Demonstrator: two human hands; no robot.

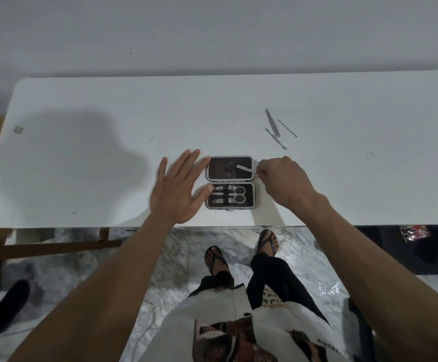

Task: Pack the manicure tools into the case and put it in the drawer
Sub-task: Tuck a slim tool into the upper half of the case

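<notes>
A small grey manicure case point(251, 189) lies open near the white table's front edge, dark inside. Its near half holds scissors point(236, 194) and nail clippers point(223, 188) in their straps. My right hand point(281, 178) pinches a thin metal tool point(244, 168) by one end, its tip over the far half of the case. My left hand point(178, 189) rests flat with fingers spread at the case's left side, fingertips touching its edge. Three slim metal tools point(275, 128) lie loose on the table behind and to the right.
The white table point(108, 152) stands against a pale wall. Below its front edge are a marble-patterned floor, my sandalled feet, a wooden frame point(55, 246) at the left and a dark object at the far left. No drawer is in view.
</notes>
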